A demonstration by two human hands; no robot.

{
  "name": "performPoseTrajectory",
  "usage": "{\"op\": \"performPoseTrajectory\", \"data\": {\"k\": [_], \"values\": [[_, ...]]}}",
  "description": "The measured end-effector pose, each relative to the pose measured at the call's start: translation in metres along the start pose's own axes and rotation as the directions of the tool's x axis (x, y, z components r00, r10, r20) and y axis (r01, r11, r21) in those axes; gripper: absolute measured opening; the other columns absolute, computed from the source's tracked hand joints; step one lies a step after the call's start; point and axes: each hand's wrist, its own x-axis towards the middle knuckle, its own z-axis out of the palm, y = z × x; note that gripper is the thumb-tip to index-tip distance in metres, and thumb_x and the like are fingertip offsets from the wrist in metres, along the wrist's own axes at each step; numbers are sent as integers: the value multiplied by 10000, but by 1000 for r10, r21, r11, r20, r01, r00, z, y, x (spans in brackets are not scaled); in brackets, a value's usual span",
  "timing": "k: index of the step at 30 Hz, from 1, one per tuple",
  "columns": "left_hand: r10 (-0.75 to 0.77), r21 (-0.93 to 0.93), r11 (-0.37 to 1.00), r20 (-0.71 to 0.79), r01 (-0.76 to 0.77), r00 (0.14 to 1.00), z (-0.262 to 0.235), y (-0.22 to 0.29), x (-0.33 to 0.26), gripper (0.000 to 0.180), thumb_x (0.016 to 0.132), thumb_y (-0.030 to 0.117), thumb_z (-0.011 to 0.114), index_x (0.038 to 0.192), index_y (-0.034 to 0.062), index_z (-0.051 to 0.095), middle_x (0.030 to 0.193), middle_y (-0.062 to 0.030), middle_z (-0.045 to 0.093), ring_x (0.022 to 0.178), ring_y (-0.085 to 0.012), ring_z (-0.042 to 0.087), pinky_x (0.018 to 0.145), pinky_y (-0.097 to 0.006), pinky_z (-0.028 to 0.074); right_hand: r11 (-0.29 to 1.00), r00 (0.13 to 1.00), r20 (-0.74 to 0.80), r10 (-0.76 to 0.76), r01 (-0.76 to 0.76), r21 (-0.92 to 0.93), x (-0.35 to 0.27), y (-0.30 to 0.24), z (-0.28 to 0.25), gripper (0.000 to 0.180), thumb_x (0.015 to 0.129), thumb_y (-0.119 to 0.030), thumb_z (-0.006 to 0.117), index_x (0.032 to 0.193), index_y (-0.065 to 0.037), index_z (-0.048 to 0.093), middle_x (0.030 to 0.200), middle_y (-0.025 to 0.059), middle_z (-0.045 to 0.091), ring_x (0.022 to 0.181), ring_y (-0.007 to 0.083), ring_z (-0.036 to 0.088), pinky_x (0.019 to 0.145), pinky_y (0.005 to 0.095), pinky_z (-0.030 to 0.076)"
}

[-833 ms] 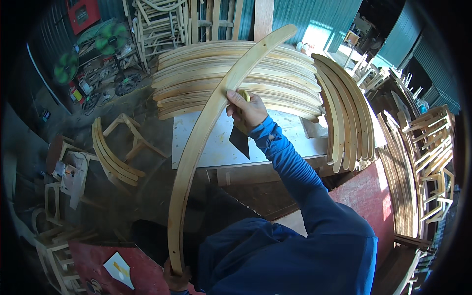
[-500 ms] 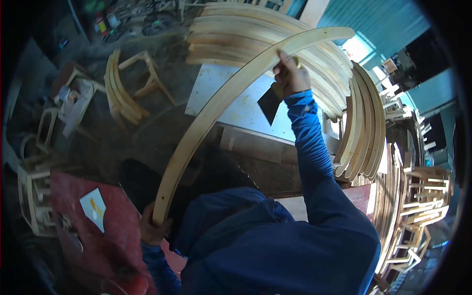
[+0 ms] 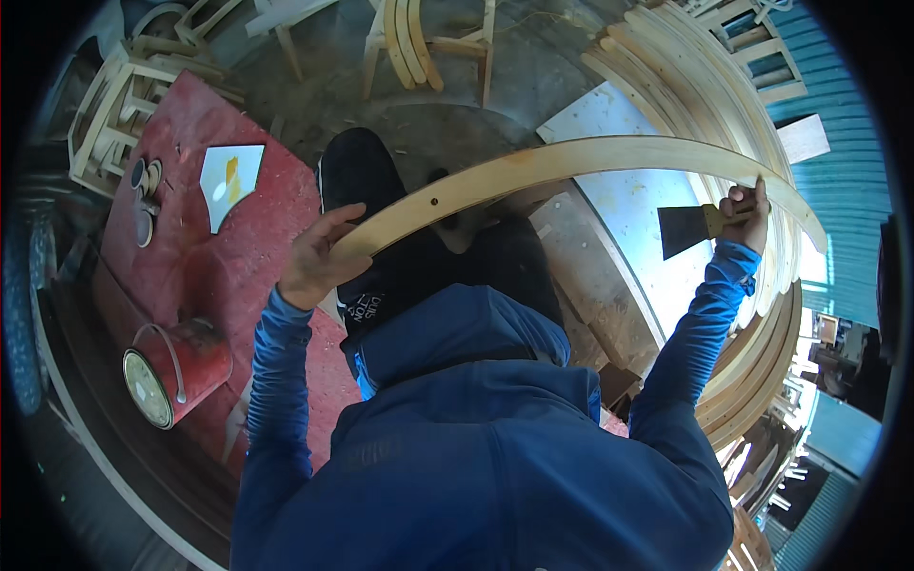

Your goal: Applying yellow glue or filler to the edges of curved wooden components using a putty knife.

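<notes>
A long, curved, pale wooden strip (image 3: 552, 160) with a small dark hole near its left end arches across in front of my body. My left hand (image 3: 324, 255) grips its left end, thumb and fingers on either edge. Near the other end, my right hand (image 3: 745, 217) steadies the strip with a finger against it. That same hand is closed round the handle of a putty knife (image 3: 684, 231), whose broad dark blade points left. Beneath my left hand's side lies a red surface (image 3: 276, 214) bearing a white plate (image 3: 228, 190) with a yellow smear.
A red paint can (image 3: 190, 371) lies tilted at left, near several small round discs (image 3: 146, 200). Many curved wooden strips (image 3: 705, 71) are stacked at right beside a white board (image 3: 624, 205). Chair frames (image 3: 119, 114) stand at the far left.
The view has turned leftward. The strip has swung from a steep diagonal to a flatter arch. My right hand is further right and my left hand's fingers have loosened somewhat.
</notes>
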Motion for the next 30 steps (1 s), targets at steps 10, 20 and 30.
{"op": "performPoseTrajectory", "data": {"k": [10, 20, 30], "values": [[151, 716, 694, -45, -74, 987, 19, 11, -4, 988, 594, 137, 917, 1461, 132, 443, 988, -136, 653, 899, -242, 662, 838, -344, 525, 995, 996, 61, -65, 69, -74, 11, -22, 51, 313, 979, -371, 615, 1063, -70, 614, 824, 46, 625, 731, 132, 581, 524, 238, 409], [-356, -6, 931, 225, 366, 907, 34, 7, -13, 667, 814, 78, 764, 1420, 34, 488, 857, -33, 622, 551, -76, 523, 472, -233, 410, 973, 993, 88, 75, -54, -223, 23, -13, 54, 619, 1014, -523, 463, 1358, -11, 510, 1155, 119, 694, 846, 142, 616, 666, 260, 444], [-507, -241, 636, 586, 733, 632, 57, -28, 30, 577, 1036, 426, 415, 1397, -22, 435, 801, -110, 606, 451, -115, 479, 369, -197, 341, 974, 998, 34, -60, 66, -219, -29, -22, 32, 647, 1026, -519, 416, 1356, 30, 509, 1179, 156, 671, 872, 190, 609, 695, 283, 467]]}}
